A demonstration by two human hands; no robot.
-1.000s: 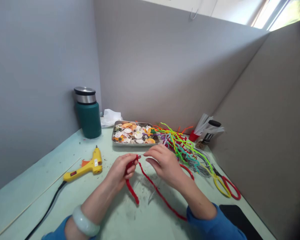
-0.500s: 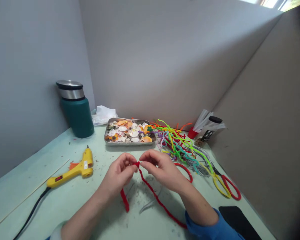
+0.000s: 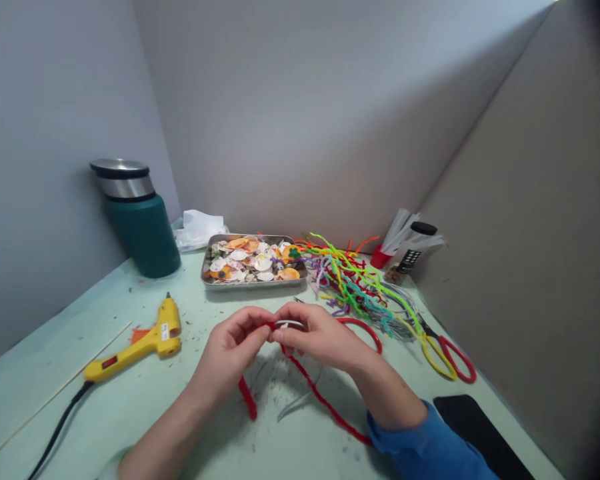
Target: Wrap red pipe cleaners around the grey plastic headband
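My left hand [image 3: 235, 347] is closed, thumb and fingers pinching a piece wrapped in red yarn. A thick red end [image 3: 248, 399] of it sticks out below the palm. My right hand [image 3: 317, 337] meets it, fingertips pinched at the same spot on the red yarn [image 3: 325, 402], whose loose strand runs down to the blue sleeve. A pale, thin wire-like length [image 3: 291, 323] arcs bare between the right fingers. Beneath the hands a thin grey strand [image 3: 295, 405] lies on the table. Red-handled scissors [image 3: 367, 327] lie partly hidden behind my right hand.
A yellow glue gun [image 3: 140, 347] and a thin stick [image 3: 55, 395] lie left. Behind are a green bottle [image 3: 143, 233], a tray [image 3: 253, 287] of shells and a tangle of coloured yarn [image 3: 350, 277]. More scissors [image 3: 460, 360], a jar [image 3: 413, 253] and a black slab [image 3: 475, 423] are right.
My right fingers have shifted slightly and closed in against the left ones. The pale wire-like length now shows between them. The whole view has tilted a little.
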